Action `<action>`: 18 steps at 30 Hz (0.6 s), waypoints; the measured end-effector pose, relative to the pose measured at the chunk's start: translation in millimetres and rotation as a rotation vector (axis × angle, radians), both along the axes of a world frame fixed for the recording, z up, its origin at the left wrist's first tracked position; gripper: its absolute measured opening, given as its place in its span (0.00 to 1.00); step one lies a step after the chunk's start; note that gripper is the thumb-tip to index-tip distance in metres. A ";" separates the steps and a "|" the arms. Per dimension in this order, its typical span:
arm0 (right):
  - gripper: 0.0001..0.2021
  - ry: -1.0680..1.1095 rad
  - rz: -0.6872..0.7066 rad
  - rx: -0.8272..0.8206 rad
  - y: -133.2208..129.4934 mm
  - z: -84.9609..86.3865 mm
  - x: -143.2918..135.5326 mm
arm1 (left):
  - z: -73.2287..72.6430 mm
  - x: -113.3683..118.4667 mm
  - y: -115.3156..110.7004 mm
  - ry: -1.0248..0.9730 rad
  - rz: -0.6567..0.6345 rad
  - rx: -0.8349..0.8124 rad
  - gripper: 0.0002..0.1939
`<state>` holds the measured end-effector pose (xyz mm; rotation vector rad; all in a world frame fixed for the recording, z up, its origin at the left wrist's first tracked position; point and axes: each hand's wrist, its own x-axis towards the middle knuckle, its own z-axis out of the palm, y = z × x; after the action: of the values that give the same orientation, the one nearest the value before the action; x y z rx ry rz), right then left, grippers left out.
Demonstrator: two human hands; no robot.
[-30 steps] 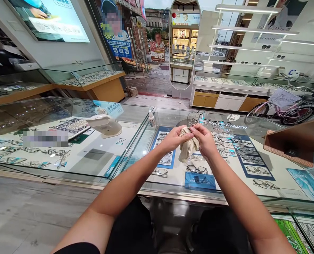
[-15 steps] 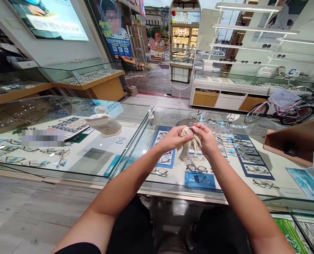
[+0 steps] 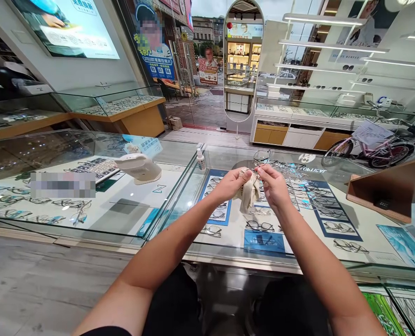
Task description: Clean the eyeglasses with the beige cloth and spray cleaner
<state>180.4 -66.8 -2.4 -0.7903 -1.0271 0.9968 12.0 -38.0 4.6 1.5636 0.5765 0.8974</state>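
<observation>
A cream cloth (image 3: 249, 192) hangs bunched from my left hand (image 3: 230, 183), whose fingers are closed on it. Close beside it on the right, my right hand (image 3: 274, 185) pinches a thin dark piece of what looks like a pair of glasses (image 3: 262, 158); its outline blends with the frames behind. Both hands are above the glass display counter (image 3: 186, 191). Below them, under the glass, lie black-rimmed glasses (image 3: 259, 226) and a blue card (image 3: 264, 240).
A small white spray bottle (image 3: 200, 158) stands on the counter, left of my hands. Further left is a white device (image 3: 140, 168). A brown wooden stand (image 3: 378, 193) sits at the right. An oval mirror (image 3: 242, 60) and a pink bicycle (image 3: 375, 142) are beyond.
The cloth has come away from my right hand's fingers and hangs more from my left hand. The glasses' thin outline shows more above my fingers. The view has shifted slightly.
</observation>
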 end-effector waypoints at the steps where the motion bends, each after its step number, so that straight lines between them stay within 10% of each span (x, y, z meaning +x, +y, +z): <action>1: 0.12 0.026 -0.022 -0.010 0.0 2.3 2.0 | 0.0 -0.6 0.9 -0.003 0.011 0.004 0.33; 18: 0.17 0.278 -0.050 -0.061 2.5 13.9 24.5 | 6.4 -25.6 38.2 -0.321 0.423 -0.121 0.28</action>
<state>204.9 -64.3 11.5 -0.7004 -0.7373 1.0656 -13.6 0.2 11.0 1.1736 0.7259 1.3752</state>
